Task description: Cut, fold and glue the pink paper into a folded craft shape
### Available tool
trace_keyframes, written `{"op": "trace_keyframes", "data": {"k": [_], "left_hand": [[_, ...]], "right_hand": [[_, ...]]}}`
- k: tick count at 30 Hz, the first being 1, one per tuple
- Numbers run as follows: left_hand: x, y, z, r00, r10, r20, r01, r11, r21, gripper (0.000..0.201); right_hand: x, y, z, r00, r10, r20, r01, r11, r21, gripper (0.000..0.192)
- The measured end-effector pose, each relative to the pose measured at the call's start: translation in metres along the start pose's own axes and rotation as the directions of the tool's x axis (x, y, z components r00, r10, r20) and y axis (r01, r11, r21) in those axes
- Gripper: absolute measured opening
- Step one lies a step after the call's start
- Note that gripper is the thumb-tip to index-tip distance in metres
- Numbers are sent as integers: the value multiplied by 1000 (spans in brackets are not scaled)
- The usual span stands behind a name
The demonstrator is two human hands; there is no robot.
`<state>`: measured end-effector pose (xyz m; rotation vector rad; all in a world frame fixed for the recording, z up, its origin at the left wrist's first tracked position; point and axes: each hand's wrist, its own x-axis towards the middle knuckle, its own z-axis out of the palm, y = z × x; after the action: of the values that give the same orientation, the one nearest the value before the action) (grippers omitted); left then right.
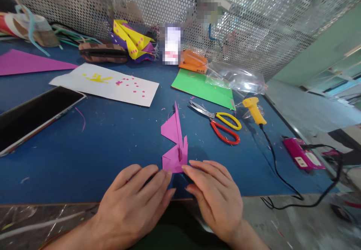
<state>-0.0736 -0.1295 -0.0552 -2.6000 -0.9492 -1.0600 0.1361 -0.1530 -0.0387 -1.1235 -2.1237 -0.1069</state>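
A folded sheet of pink-magenta paper lies on the blue table, its tall pointed flaps reaching away from me. My left hand is at its near left corner, the fingers close together and their tips pressed on the paper. On the near right corner, the fingertips of my right hand hold the paper too, with the thumb lower down. Part of the near edge is hidden under my fingers. Just beyond to the right rest scissors with one yellow and one red handle.
A yellow glue gun has a cord running to a magenta power strip. Left are a phone, white paper with cutouts and a pink sheet. Behind lie green paper, a yellow-purple paper model and a camouflage pouch.
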Motion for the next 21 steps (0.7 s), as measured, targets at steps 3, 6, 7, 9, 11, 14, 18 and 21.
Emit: {"op": "trace_keyframes", "data": {"k": [3,6,7,9,11,14,18,21], "left_hand": [[-2,0,1,1000,-3,4,3,1000,9,16],[-2,1,2,1000,1,18,-1,1000,2,16],[-1,1,2,1000,7,22,-7,1000,-3,17],[0,1,2,999,20,35,-20,1000,-13,18],[0,1,1,999,27,43,-26,1000,-14,19],[0,1,1,999,35,35,-35,999,-7,18],[-2,0,2,999,39,34,-39,999,-1,15],[-2,0,1,998,46,48,-46,999,-2,16]], "right_hand": [[0,-1,1,990,-104,100,110,992,-59,29],[0,-3,2,976,-144,163,161,982,-95,31],[1,-4,2,974,-147,173,165,982,-96,31],[2,-5,1,974,-140,176,157,984,-89,30],[2,-6,0,976,-129,178,143,987,-69,29],[-1,-5,-2,976,-115,183,123,992,-33,30],[-9,-1,-4,984,-110,141,116,993,-36,31],[-12,0,-4,989,-94,112,104,991,-89,30]]}}
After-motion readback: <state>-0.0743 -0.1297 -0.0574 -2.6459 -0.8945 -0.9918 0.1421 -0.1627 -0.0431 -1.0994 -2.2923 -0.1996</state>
